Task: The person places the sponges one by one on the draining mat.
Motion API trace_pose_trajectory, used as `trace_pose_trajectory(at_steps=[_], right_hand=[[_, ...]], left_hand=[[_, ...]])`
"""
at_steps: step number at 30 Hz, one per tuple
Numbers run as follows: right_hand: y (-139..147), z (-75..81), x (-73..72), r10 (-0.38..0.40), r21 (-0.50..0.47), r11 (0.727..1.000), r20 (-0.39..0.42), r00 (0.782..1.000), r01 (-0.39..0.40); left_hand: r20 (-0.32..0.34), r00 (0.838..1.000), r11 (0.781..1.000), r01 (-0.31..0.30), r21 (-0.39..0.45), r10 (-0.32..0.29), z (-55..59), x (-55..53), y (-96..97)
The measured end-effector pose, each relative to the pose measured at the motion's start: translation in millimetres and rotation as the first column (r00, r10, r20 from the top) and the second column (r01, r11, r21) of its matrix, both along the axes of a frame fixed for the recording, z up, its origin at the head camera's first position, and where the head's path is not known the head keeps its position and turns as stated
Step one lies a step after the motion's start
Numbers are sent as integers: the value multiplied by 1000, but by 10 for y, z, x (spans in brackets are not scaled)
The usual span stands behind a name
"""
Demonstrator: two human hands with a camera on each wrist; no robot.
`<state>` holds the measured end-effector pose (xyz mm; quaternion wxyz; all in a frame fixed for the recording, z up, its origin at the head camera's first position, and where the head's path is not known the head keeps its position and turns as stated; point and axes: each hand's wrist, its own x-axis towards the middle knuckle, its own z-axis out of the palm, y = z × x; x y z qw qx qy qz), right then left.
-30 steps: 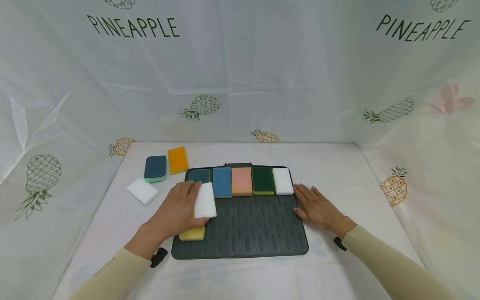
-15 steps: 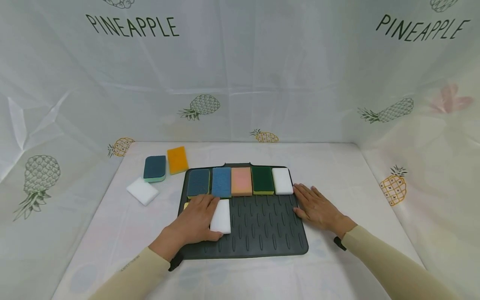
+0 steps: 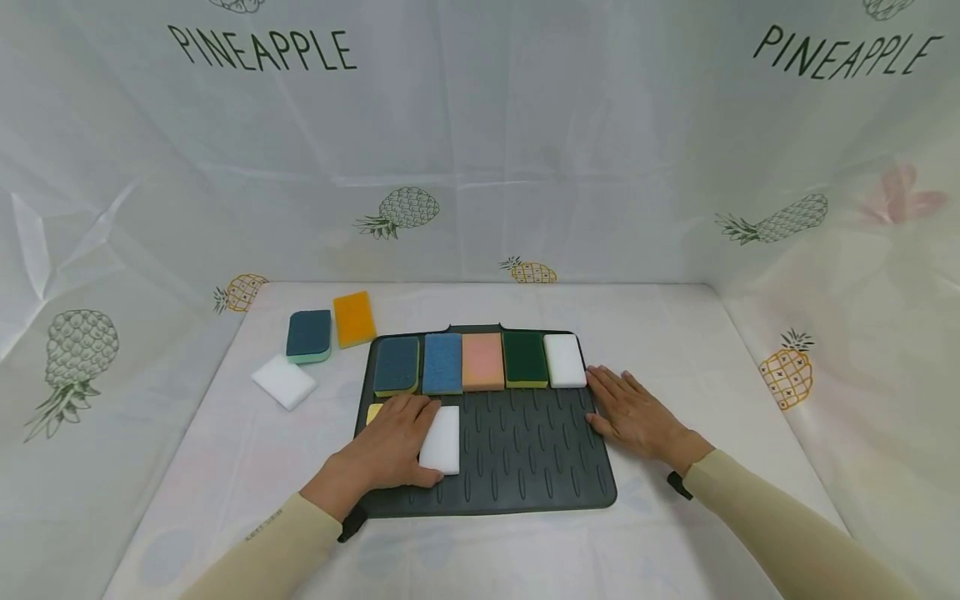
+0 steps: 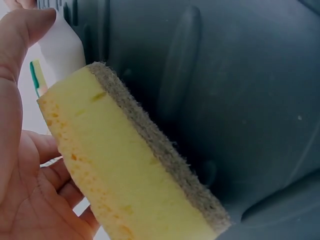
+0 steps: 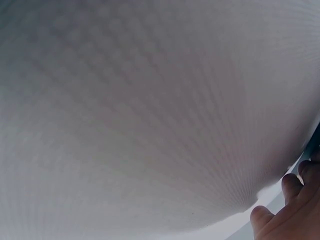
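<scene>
My left hand (image 3: 393,446) holds a white sponge (image 3: 441,442) between thumb and fingers, low on the dark grey ribbed mat (image 3: 525,450). In the left wrist view the white sponge (image 4: 62,47) is at the upper left, near the thumb. A yellow sponge (image 4: 130,165) with a grey-brown scouring layer lies beneath this hand. The head view shows only a corner of the yellow sponge (image 3: 373,411), the rest hidden by the hand. My right hand (image 3: 633,417) rests with extended fingers at the mat's right edge, holding nothing.
Along the mat's far edge lie a dark blue sponge (image 3: 397,365), a blue one (image 3: 442,363), a pink one (image 3: 483,362), a dark green one (image 3: 525,358) and a white one (image 3: 565,361). Loose on the left are a blue-green sponge (image 3: 308,335), an orange one (image 3: 354,318) and a white one (image 3: 284,382).
My left hand has carried the white sponge right and nearer to me, beside the yellow one, uncovering the dark blue sponge. Over the last half second it shifted slightly nearer. My right hand stays put.
</scene>
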<state>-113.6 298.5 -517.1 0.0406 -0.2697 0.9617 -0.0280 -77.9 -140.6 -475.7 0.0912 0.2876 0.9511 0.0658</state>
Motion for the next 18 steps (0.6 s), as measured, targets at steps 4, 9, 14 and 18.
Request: trace_pose_trajectory(at_steps=[4,9,14,18], right_hand=[[0,4,2,-3,-5,1000,5,1000,3],[0,6,3,-3,-2,1000,6,1000,3],[1,5,4,-5,-3,1000,3,1000,5],[0,5,4,-6,-2,1000,6,1000,6]], left_hand=[[-8,1000,1000,1,1,-1,-19,-3,-3],[-21,1000,1000,0,-8,-1,-32,-8,-4],[-17,1000,1000,-6,5,6,-5,2,0],[-12,1000,1000,-16,14,16,7,6,0]])
